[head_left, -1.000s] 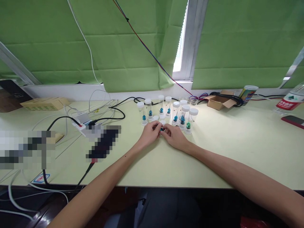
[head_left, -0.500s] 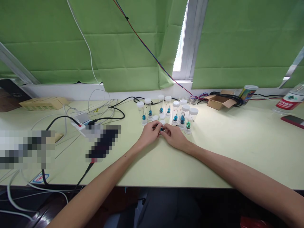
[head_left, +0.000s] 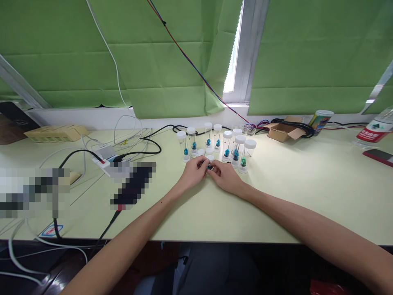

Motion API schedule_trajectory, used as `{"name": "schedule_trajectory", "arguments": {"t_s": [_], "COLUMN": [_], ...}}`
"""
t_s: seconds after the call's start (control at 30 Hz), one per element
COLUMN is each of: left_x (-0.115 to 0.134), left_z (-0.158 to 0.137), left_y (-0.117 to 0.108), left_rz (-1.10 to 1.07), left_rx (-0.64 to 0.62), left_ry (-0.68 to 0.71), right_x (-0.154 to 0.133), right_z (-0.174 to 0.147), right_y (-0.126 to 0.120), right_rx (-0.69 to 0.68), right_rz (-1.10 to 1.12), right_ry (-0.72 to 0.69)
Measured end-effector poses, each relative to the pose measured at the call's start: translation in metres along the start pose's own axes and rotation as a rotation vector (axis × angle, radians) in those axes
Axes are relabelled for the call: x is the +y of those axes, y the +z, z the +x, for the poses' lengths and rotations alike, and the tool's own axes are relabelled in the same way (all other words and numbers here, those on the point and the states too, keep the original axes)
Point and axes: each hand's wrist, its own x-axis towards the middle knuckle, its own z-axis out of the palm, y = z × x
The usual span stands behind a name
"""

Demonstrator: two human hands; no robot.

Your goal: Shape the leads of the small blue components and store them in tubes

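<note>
My left hand [head_left: 193, 173] and my right hand [head_left: 227, 176] meet near the middle of the table, fingers closed in a pinch. Between their fingertips shows a small teal-and-dark piece [head_left: 209, 167], mostly covered by the fingers, so its exact kind is unclear. Just behind the hands, several clear plastic tubes with white caps stand upright, such as one at the left [head_left: 183, 146] and one at the right [head_left: 246, 156]. Inside them are small blue pieces with thin dark stems; the rightmost holds a green one. White caps [head_left: 209, 157] peek out close behind my fingers.
Cables and a white power strip [head_left: 106, 162] lie to the left, near a dark blurred-out device [head_left: 135, 184]. An opened cardboard box [head_left: 282, 131] with black cable, a printed can [head_left: 321, 121], a bottle [head_left: 375, 128] and a phone [head_left: 379, 157] lie right.
</note>
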Motion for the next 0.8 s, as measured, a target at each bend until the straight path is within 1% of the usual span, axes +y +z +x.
{"name": "schedule_trajectory", "arguments": {"t_s": [0.2, 0.8], "left_x": [0.0034, 0.0022], "left_z": [-0.0002, -0.0002], "left_y": [-0.0001, -0.0005], "left_rz": [0.003, 0.008], "left_rx": [0.005, -0.007], "left_ry": [-0.011, 0.0], "right_x": [0.0028, 0.0039], "right_z": [0.0008, 0.0], "right_y": [0.0018, 0.0021], "right_rx": [0.006, 0.004], "right_rz": [-0.005, -0.004], "right_ry": [-0.013, -0.013]}}
